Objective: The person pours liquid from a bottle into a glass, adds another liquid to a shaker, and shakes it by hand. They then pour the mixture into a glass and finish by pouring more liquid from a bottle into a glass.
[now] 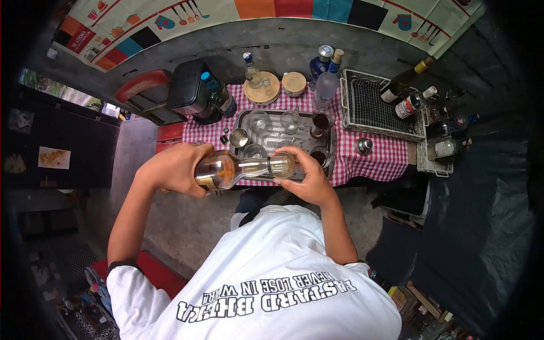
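Note:
My left hand [178,164] is wrapped round the body of a clear glass bottle [241,166] with amber liquid inside. The bottle lies nearly horizontal, its neck pointing right. At its mouth, the thumb and fingers of my right hand [310,178] close round a small, rounded clear glass piece [281,165]; I cannot tell whether it is a cup or a stopper. Both hands are over the front of a metal tray [331,136]. On it stand a glass mug [289,120], a glass of dark liquid [320,124], other glasses and a metal cup [239,137].
A red checked cloth [351,164] covers the table. Behind the tray stand a blue-capped bottle [218,93], a round wooden board [262,96] and a frosted bottle [326,88]. Wire baskets [362,127] with bottles are at right. A metal shaker top [364,146] sits beside the tray.

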Demonstrator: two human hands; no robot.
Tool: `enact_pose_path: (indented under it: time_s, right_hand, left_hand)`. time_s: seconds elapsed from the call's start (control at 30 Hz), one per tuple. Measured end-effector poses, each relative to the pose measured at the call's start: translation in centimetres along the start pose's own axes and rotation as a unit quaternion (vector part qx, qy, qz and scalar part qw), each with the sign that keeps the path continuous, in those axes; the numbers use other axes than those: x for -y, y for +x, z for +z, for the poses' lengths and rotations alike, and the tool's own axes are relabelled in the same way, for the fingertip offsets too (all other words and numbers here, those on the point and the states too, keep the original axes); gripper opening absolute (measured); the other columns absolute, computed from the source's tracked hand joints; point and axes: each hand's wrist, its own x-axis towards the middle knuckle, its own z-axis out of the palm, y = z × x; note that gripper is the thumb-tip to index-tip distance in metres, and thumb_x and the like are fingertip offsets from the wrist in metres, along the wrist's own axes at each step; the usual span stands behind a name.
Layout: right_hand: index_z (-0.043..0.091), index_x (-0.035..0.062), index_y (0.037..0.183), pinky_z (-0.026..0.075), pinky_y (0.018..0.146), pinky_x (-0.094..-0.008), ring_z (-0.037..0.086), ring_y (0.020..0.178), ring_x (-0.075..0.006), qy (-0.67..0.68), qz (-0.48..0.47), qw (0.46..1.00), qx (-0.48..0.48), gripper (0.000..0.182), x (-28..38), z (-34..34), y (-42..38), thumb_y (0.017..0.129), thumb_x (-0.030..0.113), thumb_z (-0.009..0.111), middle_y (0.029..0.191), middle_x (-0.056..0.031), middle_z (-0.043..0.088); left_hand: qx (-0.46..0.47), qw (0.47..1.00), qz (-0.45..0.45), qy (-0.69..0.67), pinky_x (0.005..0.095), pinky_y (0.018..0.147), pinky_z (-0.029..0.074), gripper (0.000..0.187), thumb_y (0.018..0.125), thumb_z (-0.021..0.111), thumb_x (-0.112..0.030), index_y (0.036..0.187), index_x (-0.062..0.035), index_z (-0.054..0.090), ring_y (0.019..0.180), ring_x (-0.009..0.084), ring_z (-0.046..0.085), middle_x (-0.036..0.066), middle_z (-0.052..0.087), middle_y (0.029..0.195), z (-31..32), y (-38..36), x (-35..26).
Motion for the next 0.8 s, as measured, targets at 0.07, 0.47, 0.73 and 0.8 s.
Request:
enact_pose_path:
  time_s: [0.07,0.47,0.73,0.8]
  right_hand:
    - [0.053,0.0025,0.13,0.049,0.099,-0.0347,0.062,0.114,-0.019,-0.001,-0.004,1.0,0.001,0.059,-0.01,0.08,0.0,0.076,0.001,0.078,0.121,-0.0106,0.063]
    - [0.052,0.0044,0.131,0.047,0.104,-0.0369,0.058,0.121,-0.0221,0.017,0.012,0.999,0.025,0.058,-0.29,0.24,0.03,0.079,0.006,0.078,0.127,-0.0107,0.059]
    - [0.053,0.0046,0.131,0.048,0.103,-0.0358,0.06,0.118,-0.021,0.011,0.002,1.0,0.026,0.057,-0.59,0.34,0.36,0.079,0.004,0.077,0.124,-0.01,0.062]
    - [0.054,0.0048,0.13,0.049,0.101,-0.0355,0.061,0.116,-0.0207,0.005,-0.001,1.0,0.019,0.056,-0.51,0.31,0.5,0.079,0.003,0.077,0.122,-0.0097,0.063]
  left_hand:
    - [-0.001,1.0,0.001,-0.003,0.0426,0.07,0.051,0.055,0.053,0.081,-0.026,0.096,-0.0004,0.058,0.077,0.0373,0.067,0.02,0.066,0.08,-0.04,-0.09,-0.03]
    - [-0.002,1.0,-0.003,0.005,0.0433,0.07,0.051,0.057,0.052,0.08,-0.027,0.098,0.0004,0.059,0.076,0.0378,0.067,0.02,0.067,0.08,0.02,-0.45,0.11]
    - [0.005,1.0,-0.013,0.006,0.0415,0.07,0.052,0.062,0.05,0.08,-0.028,0.101,-0.0007,0.057,0.078,0.0345,0.068,0.019,0.068,0.083,0.13,-0.39,0.59]
    - [0.011,1.0,-0.013,0.008,0.0415,0.07,0.052,0.063,0.051,0.081,-0.029,0.102,-0.0009,0.057,0.078,0.0345,0.068,0.018,0.068,0.082,0.1,-0.4,0.68]
